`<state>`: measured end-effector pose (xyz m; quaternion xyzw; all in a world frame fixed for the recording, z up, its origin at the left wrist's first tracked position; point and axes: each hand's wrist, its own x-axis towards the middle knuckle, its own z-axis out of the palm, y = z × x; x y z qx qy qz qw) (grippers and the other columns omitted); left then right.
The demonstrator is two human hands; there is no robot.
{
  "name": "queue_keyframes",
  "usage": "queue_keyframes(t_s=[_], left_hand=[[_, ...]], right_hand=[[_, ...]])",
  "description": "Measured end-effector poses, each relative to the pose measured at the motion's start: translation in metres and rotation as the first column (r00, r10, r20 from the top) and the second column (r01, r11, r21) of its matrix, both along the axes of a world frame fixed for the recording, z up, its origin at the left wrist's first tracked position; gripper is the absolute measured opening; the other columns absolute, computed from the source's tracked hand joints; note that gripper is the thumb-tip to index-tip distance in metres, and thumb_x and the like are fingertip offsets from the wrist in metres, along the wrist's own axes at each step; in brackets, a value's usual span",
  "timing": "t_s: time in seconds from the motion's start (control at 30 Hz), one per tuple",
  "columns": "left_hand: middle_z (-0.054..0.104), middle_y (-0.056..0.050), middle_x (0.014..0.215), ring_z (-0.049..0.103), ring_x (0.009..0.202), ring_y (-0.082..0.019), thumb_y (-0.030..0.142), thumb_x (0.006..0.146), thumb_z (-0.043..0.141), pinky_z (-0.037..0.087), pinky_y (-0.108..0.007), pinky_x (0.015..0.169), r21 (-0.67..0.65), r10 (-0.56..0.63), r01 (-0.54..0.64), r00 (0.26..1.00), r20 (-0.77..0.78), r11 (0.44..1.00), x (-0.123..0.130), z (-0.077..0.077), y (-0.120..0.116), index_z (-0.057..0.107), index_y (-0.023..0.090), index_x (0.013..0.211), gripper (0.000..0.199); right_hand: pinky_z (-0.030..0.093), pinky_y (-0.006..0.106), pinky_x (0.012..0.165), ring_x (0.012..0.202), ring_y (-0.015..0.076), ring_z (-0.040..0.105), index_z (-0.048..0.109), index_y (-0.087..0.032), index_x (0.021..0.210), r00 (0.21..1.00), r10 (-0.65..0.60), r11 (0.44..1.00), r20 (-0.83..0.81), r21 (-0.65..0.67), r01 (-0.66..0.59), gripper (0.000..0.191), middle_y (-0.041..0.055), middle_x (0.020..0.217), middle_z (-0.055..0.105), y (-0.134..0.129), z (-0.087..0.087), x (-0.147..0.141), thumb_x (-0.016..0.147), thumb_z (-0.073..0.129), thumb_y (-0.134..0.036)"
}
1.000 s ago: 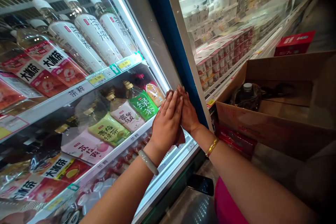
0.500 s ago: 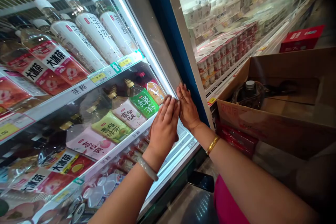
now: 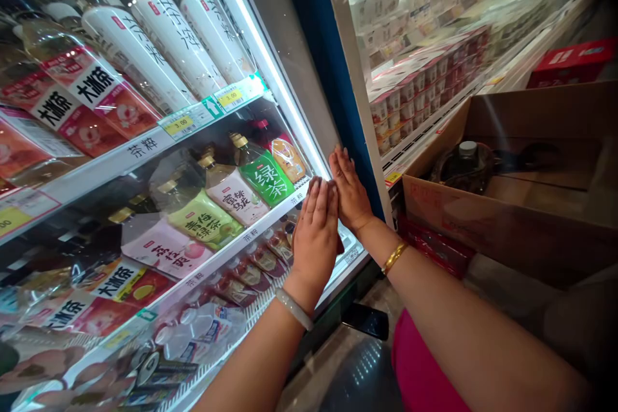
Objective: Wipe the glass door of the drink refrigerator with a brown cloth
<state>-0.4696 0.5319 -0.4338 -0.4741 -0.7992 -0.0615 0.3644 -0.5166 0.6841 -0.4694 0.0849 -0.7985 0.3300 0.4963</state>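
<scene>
My left hand (image 3: 316,225), with a pale bangle (image 3: 293,309) at its wrist, lies with fingers stretched out against the right edge of the glass cooler door (image 3: 270,154). Just right of it, my right hand (image 3: 351,196) is laid flat on the grey door frame (image 3: 284,32), beside the blue panel (image 3: 313,45). A gold bracelet (image 3: 394,257) is on that wrist. The hands almost touch, and neither shows anything held. Behind the glass, a green-labelled tea bottle (image 3: 267,174) and a pink-labelled bottle (image 3: 236,199) lean on the shelf nearest my left hand.
White-labelled bottles (image 3: 168,38) fill the upper shelf. To the right, a lit cooler holds stacked yogurt cups (image 3: 429,90). An open cardboard box (image 3: 483,219) with a dark capped bottle inside stands before it, and a red box (image 3: 572,63) behind. A dark phone-like object (image 3: 365,320) is low down.
My left hand has shifted right along the glass, uncovering the shelf's end label. My right hand stays flat on the frame. The whole view has moved slightly.
</scene>
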Motion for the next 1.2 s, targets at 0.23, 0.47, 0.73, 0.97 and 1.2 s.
queue_keyframes(t_s=[0.23, 0.47, 0.73, 0.97, 1.2], left_hand=[[0.028, -0.017, 0.174, 0.014, 0.165, -0.027, 0.010, 0.107, 0.036, 0.024, -0.052, 0.135, 0.085, -0.020, 0.025, 0.998, -0.065, 0.996, -0.012, 0.053, 0.003, 0.024, 0.020, 0.168, 0.063], [0.030, -0.021, 0.173, 0.011, 0.165, -0.030, 0.009, 0.105, 0.040, 0.031, -0.059, 0.131, 0.021, -0.021, 0.021, 1.000, -0.004, 1.000, -0.002, -0.018, -0.004, 0.018, 0.016, 0.169, 0.068], [0.022, -0.020, 0.175, 0.006, 0.165, -0.029, 0.008, 0.106, 0.038, 0.025, -0.057, 0.134, 0.063, 0.006, -0.004, 1.000, -0.026, 0.998, -0.011, -0.003, 0.010, 0.010, 0.018, 0.170, 0.071], [0.034, -0.024, 0.170, 0.005, 0.164, -0.031, 0.003, 0.099, 0.042, 0.031, -0.058, 0.132, -0.080, 0.022, -0.019, 0.999, 0.031, 0.997, 0.001, -0.046, 0.006, 0.016, 0.011, 0.168, 0.074], [0.025, -0.025, 0.173, 0.002, 0.165, -0.028, 0.006, 0.103, 0.040, 0.024, -0.053, 0.134, -0.033, 0.065, -0.065, 0.998, -0.015, 0.997, -0.005, -0.029, 0.004, 0.022, 0.008, 0.167, 0.066]], right_hand=[[0.018, 0.054, 0.136, 0.165, 0.0171, 0.006, 0.003, -0.028, 0.170, 0.999, -0.031, 1.000, 0.029, -0.001, 0.031, 0.067, 0.0068, 0.177, 0.018, 0.000, 0.000, -0.001, 0.108, 0.027, -0.018], [0.016, 0.053, 0.137, 0.165, 0.0175, 0.006, 0.003, -0.029, 0.170, 0.999, -0.002, 1.000, 0.037, 0.005, 0.002, 0.066, 0.0056, 0.177, 0.018, 0.003, -0.007, 0.000, 0.109, 0.028, -0.021], [0.015, 0.050, 0.138, 0.165, 0.0189, 0.011, 0.009, -0.027, 0.170, 0.986, 0.083, 0.996, 0.145, -0.049, -0.076, 0.063, 0.0028, 0.177, 0.016, 0.003, -0.021, 0.014, 0.110, 0.028, -0.025], [0.019, 0.043, 0.137, 0.164, 0.0162, 0.014, 0.015, -0.030, 0.169, 0.969, 0.082, 0.997, 0.235, -0.014, -0.081, 0.067, -0.0008, 0.177, 0.017, 0.016, -0.037, 0.031, 0.106, 0.033, -0.016], [0.021, 0.040, 0.137, 0.165, 0.0157, 0.012, 0.014, -0.031, 0.169, 0.956, 0.069, 0.998, 0.285, -0.013, -0.068, 0.069, -0.0041, 0.177, 0.012, 0.016, -0.047, 0.034, 0.105, 0.030, -0.012]])
